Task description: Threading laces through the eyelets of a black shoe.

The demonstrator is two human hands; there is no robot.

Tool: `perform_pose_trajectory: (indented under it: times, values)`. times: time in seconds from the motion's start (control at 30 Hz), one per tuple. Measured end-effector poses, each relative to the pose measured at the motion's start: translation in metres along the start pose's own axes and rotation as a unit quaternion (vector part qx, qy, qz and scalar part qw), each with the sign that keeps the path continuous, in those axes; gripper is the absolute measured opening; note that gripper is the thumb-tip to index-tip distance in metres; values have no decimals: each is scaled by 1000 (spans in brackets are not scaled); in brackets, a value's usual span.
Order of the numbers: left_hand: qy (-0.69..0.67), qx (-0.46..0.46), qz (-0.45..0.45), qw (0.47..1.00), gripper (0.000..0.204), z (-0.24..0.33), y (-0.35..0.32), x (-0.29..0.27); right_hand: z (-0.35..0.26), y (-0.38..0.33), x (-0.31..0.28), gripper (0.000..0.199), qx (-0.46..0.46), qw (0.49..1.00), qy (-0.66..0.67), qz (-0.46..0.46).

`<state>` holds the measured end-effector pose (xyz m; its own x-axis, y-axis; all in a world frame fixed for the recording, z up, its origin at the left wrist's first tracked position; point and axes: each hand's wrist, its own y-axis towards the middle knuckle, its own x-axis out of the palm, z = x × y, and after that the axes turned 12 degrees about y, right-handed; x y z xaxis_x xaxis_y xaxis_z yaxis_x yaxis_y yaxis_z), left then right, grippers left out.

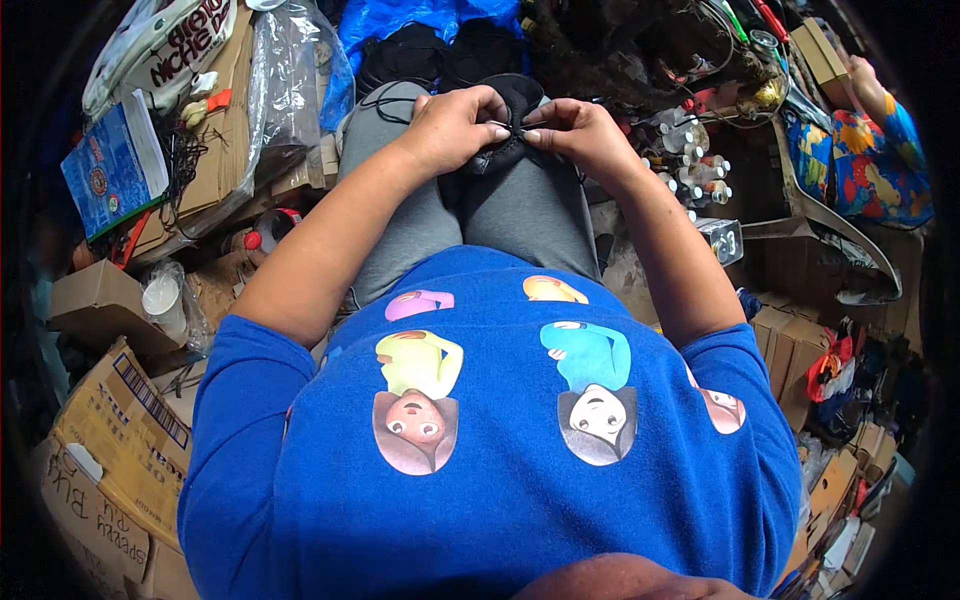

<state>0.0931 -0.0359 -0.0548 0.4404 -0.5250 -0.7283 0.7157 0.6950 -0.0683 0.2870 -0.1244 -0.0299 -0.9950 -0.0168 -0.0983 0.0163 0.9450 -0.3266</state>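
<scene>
A soft black fabric piece (510,125), dull and rumpled, lies on the person's knees over smooth grey trousers (520,215). The left hand (455,125) has its grip pinched together on the piece's edge, thumb and forefinger meeting at the middle; the right hand (580,135) pinches the same spot from the other side, its fingertips touching the left's. A thin black cord (390,100) loops off the cloth toward the left knee. On the left, a crinkled clear plastic bag (285,90) leans on flat brown cardboard (225,140), with a glossy blue rectangular packet (115,165) beside it and a white sack (160,50) with dark lettering above. Lower left stand corrugated boxes (110,450) bearing a barcode label. To the right, small white-capped bottles (690,160) cluster near the right forearm.
</scene>
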Motion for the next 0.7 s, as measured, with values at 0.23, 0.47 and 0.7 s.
perform_pose_trajectory:
  times: [0.23,0.47,0.7]
  values:
    - [19,50,-45,998,12,2,2,-25,-4,8,-16,16,-39,998,-29,-51]
    - [77,85,-27,993,17,9,-8,-39,15,-13,-20,15,10,992,117,-37]
    - [104,116,-103,982,16,20,4,-38,-1,-46,-37,21,72,993,95,14]
